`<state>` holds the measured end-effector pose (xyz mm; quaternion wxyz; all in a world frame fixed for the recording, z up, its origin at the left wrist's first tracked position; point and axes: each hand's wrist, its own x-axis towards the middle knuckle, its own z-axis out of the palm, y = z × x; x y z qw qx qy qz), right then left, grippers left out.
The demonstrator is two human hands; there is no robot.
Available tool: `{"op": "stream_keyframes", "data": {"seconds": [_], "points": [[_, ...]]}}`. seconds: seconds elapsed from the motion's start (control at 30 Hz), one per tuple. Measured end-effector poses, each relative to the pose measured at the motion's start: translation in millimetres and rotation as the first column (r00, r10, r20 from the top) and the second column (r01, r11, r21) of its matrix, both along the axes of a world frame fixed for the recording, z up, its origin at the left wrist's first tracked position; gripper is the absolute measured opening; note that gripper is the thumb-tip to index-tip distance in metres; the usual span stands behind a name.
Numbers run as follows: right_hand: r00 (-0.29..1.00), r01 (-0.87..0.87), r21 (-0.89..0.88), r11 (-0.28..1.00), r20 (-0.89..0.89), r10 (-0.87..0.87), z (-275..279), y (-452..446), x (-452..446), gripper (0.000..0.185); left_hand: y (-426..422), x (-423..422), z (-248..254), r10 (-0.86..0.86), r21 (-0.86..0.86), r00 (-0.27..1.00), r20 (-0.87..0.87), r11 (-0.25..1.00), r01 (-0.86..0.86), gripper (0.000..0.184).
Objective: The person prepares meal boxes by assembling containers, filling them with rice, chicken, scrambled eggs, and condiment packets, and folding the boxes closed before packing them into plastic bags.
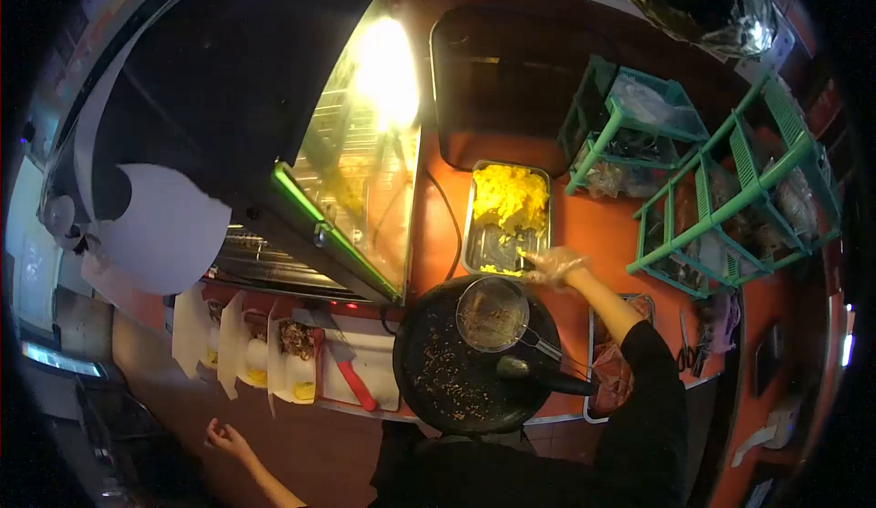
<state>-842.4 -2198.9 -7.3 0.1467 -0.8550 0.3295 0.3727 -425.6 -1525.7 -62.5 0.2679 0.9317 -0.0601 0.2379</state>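
Tray (491, 237), corner hidden by gloved right hand (557, 266), grip unclear, left hand (228, 439) loosely spread

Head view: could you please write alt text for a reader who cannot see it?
A person's apparently gloved right hand is at the near right corner of a tray of yellow food; the left hand is well away, at lower left. Nearer, a sieve sits over a black pan dotted with brown bits.

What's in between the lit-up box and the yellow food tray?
In the head view, a strip of orange counter with a dark cable on it lies between the box and the tray.
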Motion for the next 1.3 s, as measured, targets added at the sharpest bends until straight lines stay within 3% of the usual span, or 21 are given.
{"op": "stream_keyframes", "data": {"seconds": [0.1, 0.17, 0.3, 0.37, 0.4, 0.43, 0.5, 0.53, 0.57, 0.6, 0.67, 0.73, 0.8, 0.87, 0.93, 1.0, 1.03, 1.1, 1.17, 1.23, 1.3], "points": [[0.879, 0.309, 0.186, 0.933, 0.319, -0.355, -88, -44, -16, 0.083, 1, -7, 3, -0.045, -0.047, 0.999, 0.008, 0.998, 0.045, 0.026], [0.808, 0.395, 0.242, 0.886, 0.368, -0.461, -77, -58, -13, 0.091, 4, -17, 6, -0.058, -0.083, 0.998, -0.004, 0.995, 0.057, 0.024], [0.542, 0.476, 0.619, 0.625, 0.353, -0.763, -35, -48, -5, 0.056, -28, -53, 10, -0.094, -0.273, 0.995, 0.038, 0.957, 0.101, 0.020], [0.446, 0.420, 0.746, 0.517, 0.327, -0.833, -16, -32, -3, 0.042, -61, -76, 18, -0.184, -0.345, 0.964, 0.191, 0.907, 0.242, 0.018], [0.432, 0.395, 0.776, 0.492, 0.316, -0.845, -5, -22, 0, 0.036, -76, -99, 37, -0.084, 0.124, 0.970, 0.226, 0.991, 0.057, 0.016], [0.440, 0.375, 0.793, 0.480, 0.303, -0.845, 8, -10, 5, 0.033, -92, -115, 43, -0.129, -0.054, 0.976, 0.173, 0.989, 0.140, 0.012], [0.485, 0.409, 0.802, 0.435, 0.213, -0.848, 38, 25, 27, 0.037, -100, -129, 32, -0.295, 0.283, 0.926, 0.237, 0.932, 0.225, 0.012], [0.579, 0.396, 0.722, 0.568, 0.284, -0.764, 83, 66, 52, 0.033, -111, -137, 38, -0.375, 0.207, 0.907, 0.190, 0.919, 0.336, 0.016], [0.575, 0.395, 0.769, 0.502, 0.219, -0.788, 67, 68, 60, 0.029, -118, -136, 24, -0.496, 0.095, 0.850, 0.176, 0.868, 0.487, 0.021], [0.584, -0.095, 0.471, 0.877, 0.740, -0.335, 48, 84, 64, 0.031, -120, -136, 6, -0.525, 0.034, 0.846, 0.097, 0.851, 0.524, 0.026], [0.571, -0.360, 0.345, 0.867, 0.816, -0.087, 32, 118, 92, 0.039, -123, -135, -12, -0.549, -0.039, 0.835, 0.024, 0.834, 0.550, 0.031], [0.784, -0.075, 0.685, 0.725, 0.490, -0.382, 38, 191, 153, 0.048, -124, -130, -17, -0.562, -0.006, 0.824, -0.071, 0.827, 0.563, 0.036], [0.809, 0.085, 0.764, 0.640, 0.323, -0.492, 57, 273, 208, 0.054, -119, -130, -15, -0.571, -0.031, 0.812, -0.119, 0.820, 0.572, 0.036], [0.770, -0.353, 0.579, 0.735, 0.626, -0.123, 21, 305, 240, 0.058, -112, -126, -14, -0.601, -0.207, 0.764, -0.233, 0.799, 0.565, 0.033], [0.684, -0.465, 0.344, 0.816, 0.725, 0.084, -21, 334, 267, 0.059, -109, -110, -15, -0.626, -0.231, 0.764, -0.157, 0.775, 0.588, 0.031], [0.795, -0.084, 0.457, 0.885, 0.567, -0.218, 26, 383, 294, 0.054, -107, -96, -14, -0.666, -0.257, 0.738, -0.109, 0.736, 0.627, 0.024], [0.769, -0.182, 0.380, 0.907, 0.630, -0.110, -9, 388, 300, 0.051, -106, -94, -16, -0.663, -0.263, 0.740, -0.112, 0.738, 0.621, 0.024], [0.436, -0.435, 0.039, 0.900, 0.883, 0.172, -39, 401, 305, 0.050, -106, -84, -16, -0.708, -0.346, 0.701, -0.088, 0.682, 0.645, 0.024], [0.477, -0.456, 0.149, 0.877, 0.873, 0.100, -58, 407, 300, 0.054, -99, -81, -15, -0.715, -0.309, 0.696, -0.066, 0.678, 0.667, 0.025], [0.350, -0.427, -0.014, 0.904, 0.919, 0.180, -71, 414, 299, 0.055, -93, -82, -15, -0.766, -0.403, 0.625, -0.151, 0.625, 0.668, 0.030], [0.436, -0.396, 0.003, 0.918, 0.881, 0.185, -55, 417, 298, 0.058, -85, -82, -13, -0.774, -0.425, 0.596, -0.217, 0.624, 0.656, 0.035]]}}
